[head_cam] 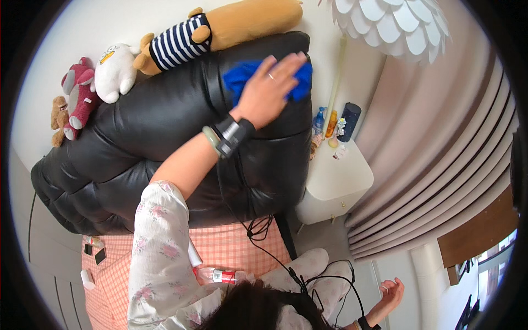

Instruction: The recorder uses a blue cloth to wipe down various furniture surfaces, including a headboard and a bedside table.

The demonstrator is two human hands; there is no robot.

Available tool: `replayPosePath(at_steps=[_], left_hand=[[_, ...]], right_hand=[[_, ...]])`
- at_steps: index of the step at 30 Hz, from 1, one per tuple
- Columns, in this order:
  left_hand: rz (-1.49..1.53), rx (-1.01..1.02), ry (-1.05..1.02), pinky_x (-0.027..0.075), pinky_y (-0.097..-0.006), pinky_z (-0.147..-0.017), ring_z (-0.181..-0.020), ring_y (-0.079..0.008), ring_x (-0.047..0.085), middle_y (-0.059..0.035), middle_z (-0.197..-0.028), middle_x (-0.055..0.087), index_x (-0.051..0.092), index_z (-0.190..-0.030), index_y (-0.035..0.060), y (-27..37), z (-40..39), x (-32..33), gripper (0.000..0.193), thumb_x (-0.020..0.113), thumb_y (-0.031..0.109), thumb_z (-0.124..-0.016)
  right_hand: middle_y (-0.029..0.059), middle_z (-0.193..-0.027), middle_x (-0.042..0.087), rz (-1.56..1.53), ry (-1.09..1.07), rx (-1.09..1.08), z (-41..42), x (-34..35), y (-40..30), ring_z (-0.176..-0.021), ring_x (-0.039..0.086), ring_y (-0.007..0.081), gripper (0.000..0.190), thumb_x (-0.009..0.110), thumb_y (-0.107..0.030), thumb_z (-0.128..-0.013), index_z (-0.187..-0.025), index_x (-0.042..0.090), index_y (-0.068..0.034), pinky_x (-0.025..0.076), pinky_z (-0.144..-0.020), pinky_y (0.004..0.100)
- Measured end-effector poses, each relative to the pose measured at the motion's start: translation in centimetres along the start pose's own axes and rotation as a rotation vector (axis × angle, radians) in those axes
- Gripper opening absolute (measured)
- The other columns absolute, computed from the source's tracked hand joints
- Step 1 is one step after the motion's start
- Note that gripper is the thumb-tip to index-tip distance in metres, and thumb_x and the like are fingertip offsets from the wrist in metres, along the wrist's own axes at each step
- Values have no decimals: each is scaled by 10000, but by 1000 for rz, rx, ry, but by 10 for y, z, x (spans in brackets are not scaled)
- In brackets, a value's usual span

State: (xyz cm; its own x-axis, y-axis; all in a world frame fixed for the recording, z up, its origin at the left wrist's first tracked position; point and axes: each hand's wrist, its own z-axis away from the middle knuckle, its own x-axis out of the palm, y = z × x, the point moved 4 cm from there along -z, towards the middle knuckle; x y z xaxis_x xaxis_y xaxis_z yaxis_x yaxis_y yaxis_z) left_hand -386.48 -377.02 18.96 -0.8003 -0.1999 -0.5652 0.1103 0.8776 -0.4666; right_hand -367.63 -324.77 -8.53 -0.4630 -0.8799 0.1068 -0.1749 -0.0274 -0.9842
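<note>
My left hand [264, 95] lies with its fingers spread over a blue cloth [237, 76], pressing it against the upper right part of a black leather tufted headboard [173, 107]. Slight blur runs over the fingers. A ring, a pale bangle and a black wrist strap are on this hand and wrist. Away at the lower right, beyond my knees, my right hand [392, 293] hangs in the air, fingers loosely curled and apart, holding nothing. Black cables [260, 231] run down the headboard and across my lap.
Plush toys, including a striped-shirt one [181, 41] and a white duck [115, 74], sit along the headboard's top. Right of it stand a white nightstand [342, 169] with bottles, a petal-shaded lamp [392, 24] and curtains [433, 144]. A plastic bottle [216, 275] lies on the checked bedding [111, 280].
</note>
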Motion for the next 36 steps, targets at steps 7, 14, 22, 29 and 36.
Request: replayPosePath(at_steps=[7,14,22,29,36], left_hand=[[-119,-381,188,269,-527,-1150,-1463,-336,276,-209,-1584,264,518,-1276,-42,-129,33,-5,422,512,265,-986],[75,-252,61,187,-467,-1195,-1489,-302,231,-185,-1598,257,572,-1170,-41,-45,63,-25,372,594,231,-918],[465,-26,-238,171,-469,-1213,-1515,-295,142,-162,-1628,172,566,-1174,-53,32,140,16,372,632,189,-899],[436,-135,-315,182,-446,-1214,-1515,-267,160,-128,-1629,198,561,-1207,-31,61,221,9,397,620,219,-904],[-87,-661,-259,249,-508,-1158,-1493,-270,233,-144,-1605,276,646,-1052,-2,-12,290,-57,325,666,124,-754]], right_hand=[[43,-857,628,-2,-18,48,-7,-6,20,-794,599,125,370,462,-357,-1004,-1159,585,-45,440,-709,250],[42,-869,630,-41,-52,39,-14,36,4,-803,601,129,373,439,-352,-1012,-1168,579,-43,442,-720,249],[65,-880,638,-6,-244,28,-5,73,5,-812,619,147,378,467,-356,-1014,-1165,577,-28,457,-717,260],[54,-899,635,-22,-152,52,9,17,10,-810,608,148,346,489,-309,-993,-1167,588,-27,452,-721,263],[225,-999,673,-89,73,22,6,-62,33,-933,661,338,441,456,-290,-977,-1232,576,48,561,-798,421]])
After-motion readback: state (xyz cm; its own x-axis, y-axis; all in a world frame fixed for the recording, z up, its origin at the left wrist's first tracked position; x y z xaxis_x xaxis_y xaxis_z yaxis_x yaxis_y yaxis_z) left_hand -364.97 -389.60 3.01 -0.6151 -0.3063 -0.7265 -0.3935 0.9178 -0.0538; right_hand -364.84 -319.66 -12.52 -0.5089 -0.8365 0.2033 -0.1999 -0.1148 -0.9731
